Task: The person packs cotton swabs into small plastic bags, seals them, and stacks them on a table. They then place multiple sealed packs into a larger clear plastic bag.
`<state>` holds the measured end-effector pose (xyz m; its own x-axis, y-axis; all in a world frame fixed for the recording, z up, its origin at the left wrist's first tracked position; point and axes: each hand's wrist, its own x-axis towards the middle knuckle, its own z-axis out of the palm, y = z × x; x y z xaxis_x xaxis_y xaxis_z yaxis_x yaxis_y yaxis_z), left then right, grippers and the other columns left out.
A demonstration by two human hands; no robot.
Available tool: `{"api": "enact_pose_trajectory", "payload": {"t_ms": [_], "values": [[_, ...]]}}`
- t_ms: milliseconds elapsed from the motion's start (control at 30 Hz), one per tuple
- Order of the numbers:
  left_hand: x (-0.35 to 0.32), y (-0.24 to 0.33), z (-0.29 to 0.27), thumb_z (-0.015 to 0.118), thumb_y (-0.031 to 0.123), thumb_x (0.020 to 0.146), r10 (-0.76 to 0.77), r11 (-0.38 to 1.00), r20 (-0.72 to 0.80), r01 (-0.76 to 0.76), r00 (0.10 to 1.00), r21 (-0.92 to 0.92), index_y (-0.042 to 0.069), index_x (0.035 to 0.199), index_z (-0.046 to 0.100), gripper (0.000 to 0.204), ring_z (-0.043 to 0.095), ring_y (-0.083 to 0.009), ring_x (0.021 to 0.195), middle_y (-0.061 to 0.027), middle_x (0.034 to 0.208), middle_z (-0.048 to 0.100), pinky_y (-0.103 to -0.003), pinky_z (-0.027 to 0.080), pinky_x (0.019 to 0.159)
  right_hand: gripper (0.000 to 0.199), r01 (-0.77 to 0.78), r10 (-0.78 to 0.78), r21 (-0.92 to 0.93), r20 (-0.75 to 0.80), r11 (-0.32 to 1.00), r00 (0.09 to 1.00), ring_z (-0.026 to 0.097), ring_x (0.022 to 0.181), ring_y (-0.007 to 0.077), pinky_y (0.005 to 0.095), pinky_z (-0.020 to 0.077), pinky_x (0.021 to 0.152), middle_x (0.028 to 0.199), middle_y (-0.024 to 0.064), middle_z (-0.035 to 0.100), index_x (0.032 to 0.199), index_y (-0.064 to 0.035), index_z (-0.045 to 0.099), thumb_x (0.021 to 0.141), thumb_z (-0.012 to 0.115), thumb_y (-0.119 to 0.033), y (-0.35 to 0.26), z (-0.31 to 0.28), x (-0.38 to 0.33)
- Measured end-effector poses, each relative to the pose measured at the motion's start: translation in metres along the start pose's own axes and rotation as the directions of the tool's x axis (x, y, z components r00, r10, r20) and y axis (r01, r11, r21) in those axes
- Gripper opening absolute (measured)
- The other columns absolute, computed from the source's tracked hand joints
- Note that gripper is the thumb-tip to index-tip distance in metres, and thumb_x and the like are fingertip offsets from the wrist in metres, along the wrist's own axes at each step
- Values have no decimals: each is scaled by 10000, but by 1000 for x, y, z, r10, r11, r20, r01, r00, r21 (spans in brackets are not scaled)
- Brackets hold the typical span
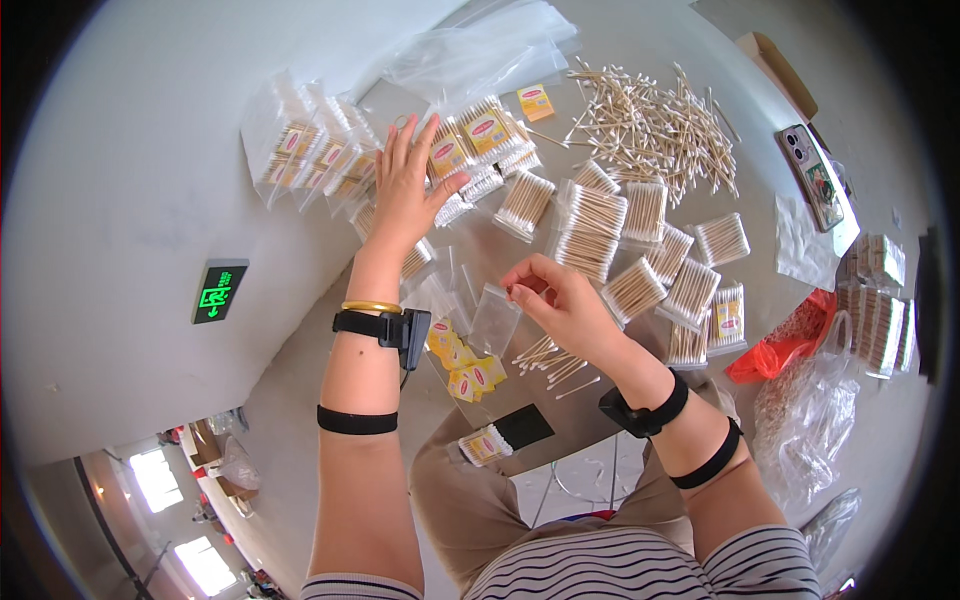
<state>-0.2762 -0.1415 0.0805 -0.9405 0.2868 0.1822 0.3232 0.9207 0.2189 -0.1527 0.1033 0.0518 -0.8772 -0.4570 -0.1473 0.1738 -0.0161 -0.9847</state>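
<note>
My left hand reaches to the far left with fingers stretched and thumb apart. It rests against stacked packs of cotton swabs with yellow labels; its palm is hidden. Nearer the middle, my right hand is closed, thumb and forefinger pinched at the upper edge of a small clear plastic bag. Loose cotton swabs lie below that hand. Beside the bag are yellow printed cards. Several bagged bundles of swabs spread to the right of both hands.
A heap of loose swabs covers the table's far side. Larger clear bags of packs stand at far left, near plastic sheets. A phone lies at right, above a red bag. One pack sits by my lap.
</note>
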Motion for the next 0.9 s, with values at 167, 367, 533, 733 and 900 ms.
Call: {"api": "enact_pose_trajectory", "payload": {"t_ms": [167, 367, 533, 733, 900], "values": [[5, 2, 6, 662, 597, 888, -14, 1000, -18, 14, 1000, -7, 161, 1584, 304, 896, 185, -426, 1520, -183, 1619, 278, -630, 127, 1208, 143, 34, -34, 18, -24, 999, 999, 482, 674, -2, 199, 405, 606, 910, -19, 688, 1102, -29, 657, 1003, 604, -117, 4, 1, 2], [5, 7, 8, 778, 597, 768, 6, 1000, -60, -5, 998, 21, 124, 1595, 255, 1087, 176, -418, 1524, -190, 1625, 258, -630, 112, 1215, 146, -11, 11, 11, -31, 1000, 999, 595, 709, 148, 309, 494, 682, 883, 65, 695, 1038, -19, 656, 949, 628, -131, -2, 1, 1], [0, 14, -2, 886, 497, 682, 27, 1000, -95, -28, 995, -9, 127, 1579, 287, 1141, 209, -387, 1519, -175, 1620, 275, -584, 126, 1226, 149, -5, 5, -4, -35, 1000, 999, 596, 703, 162, 319, 499, 681, 875, 72, 694, 1035, -19, 656, 941, 631, -131, 2, 3, 3], [-27, 27, -30, 904, 329, 721, -28, 985, -195, -6, 980, -171, 104, 1558, 329, 1039, 262, -354, 1503, -169, 1611, 300, -503, 213, 1226, 155, 62, -63, -13, -67, 998, 996, 591, 729, 124, 285, 488, 692, 880, 47, 687, 1060, -16, 656, 958, 623, -129, 8, 2, 3], [-96, 59, -36, 783, 177, 870, -134, 956, -210, 70, 968, -286, 38, 1458, 441, 695, 373, -355, 1432, -196, 1535, 397, -472, 331, 1164, 159, 52, -49, 19, -141, 998, 989, 608, 857, 64, 242, 488, 787, 933, 2, 675, 1102, -18, 651, 1003, 571, -113, 13, -20, 10]]}}
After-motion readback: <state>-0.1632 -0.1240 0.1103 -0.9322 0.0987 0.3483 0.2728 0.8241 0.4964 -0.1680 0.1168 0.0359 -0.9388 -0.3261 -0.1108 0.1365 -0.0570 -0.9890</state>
